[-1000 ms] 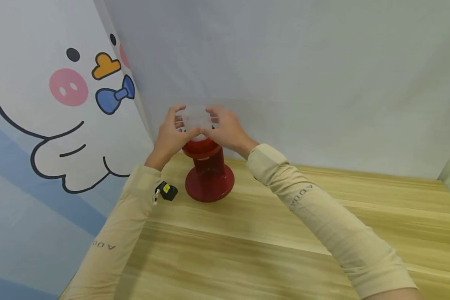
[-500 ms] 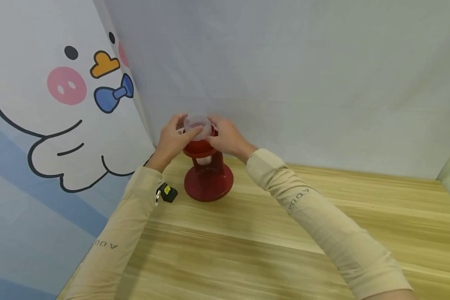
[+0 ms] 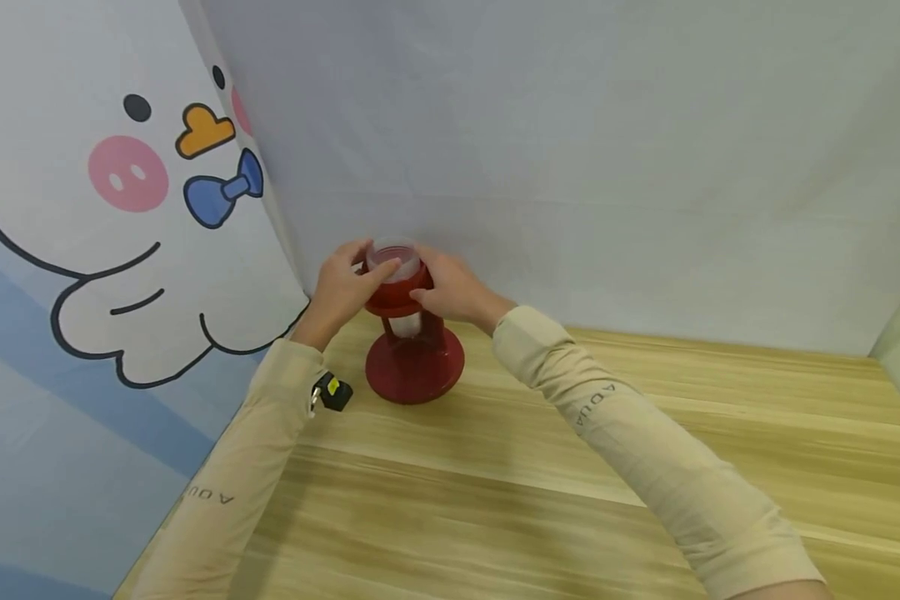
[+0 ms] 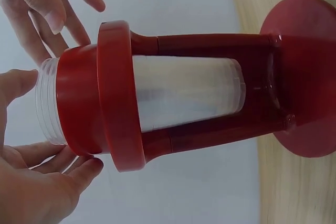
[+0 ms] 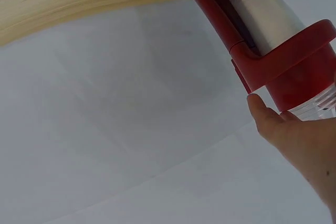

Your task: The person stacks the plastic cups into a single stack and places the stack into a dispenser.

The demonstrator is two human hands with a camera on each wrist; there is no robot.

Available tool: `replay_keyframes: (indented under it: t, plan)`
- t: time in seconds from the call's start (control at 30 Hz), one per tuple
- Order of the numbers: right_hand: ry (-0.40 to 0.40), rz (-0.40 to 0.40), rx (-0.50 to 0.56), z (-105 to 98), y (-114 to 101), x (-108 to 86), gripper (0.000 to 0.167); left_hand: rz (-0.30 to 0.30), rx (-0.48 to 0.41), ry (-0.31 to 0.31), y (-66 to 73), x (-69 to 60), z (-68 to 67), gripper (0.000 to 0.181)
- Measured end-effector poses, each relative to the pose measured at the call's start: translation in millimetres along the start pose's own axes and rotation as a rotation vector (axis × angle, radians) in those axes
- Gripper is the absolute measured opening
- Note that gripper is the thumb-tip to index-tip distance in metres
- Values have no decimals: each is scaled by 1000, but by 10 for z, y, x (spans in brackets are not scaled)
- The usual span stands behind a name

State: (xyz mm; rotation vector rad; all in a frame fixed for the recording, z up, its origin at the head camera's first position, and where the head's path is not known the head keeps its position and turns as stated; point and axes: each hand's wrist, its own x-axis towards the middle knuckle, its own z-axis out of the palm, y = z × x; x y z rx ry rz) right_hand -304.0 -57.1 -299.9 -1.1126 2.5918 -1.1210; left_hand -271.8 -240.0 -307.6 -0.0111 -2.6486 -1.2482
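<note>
A translucent plastic cup (image 4: 186,93) with a ridged clear rim (image 4: 48,100) sits in a red stand (image 3: 415,367), its body hanging below the stand's ring. A red collar (image 4: 79,100) surrounds it just under the rim. My left hand (image 3: 342,287) holds the cup's top from the left, thumb on the rim and fingers curled around the far side and against the collar. My right hand (image 3: 453,286) is at the right of the top, its fingers spread and loose around rim and collar. In the right wrist view its thumb (image 5: 262,113) lies near the ring.
A small black object (image 3: 335,390) with a yellow patch lies on the wooden table (image 3: 495,467), left of the stand's base. A pale cloth wall (image 3: 570,167) rises close behind. A printed cartoon panel (image 3: 120,275) stands on the left.
The cup has moved down into the red stand, so its body now shows below the ring. Both hands have lowered with it, and the right fingers now sit lower, beside the collar.
</note>
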Motion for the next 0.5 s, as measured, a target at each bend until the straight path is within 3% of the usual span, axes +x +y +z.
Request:
replay_keyframes:
  t: [0.33, 0.5]
  plan:
    - [-31, 35, 31, -93, 68, -106, 65, 41, 160, -34, 9, 61, 1, 79]
    - [-16, 83, 4, -176, 102, -240, 64, 38, 166, -44, -53, 72, -22, 78]
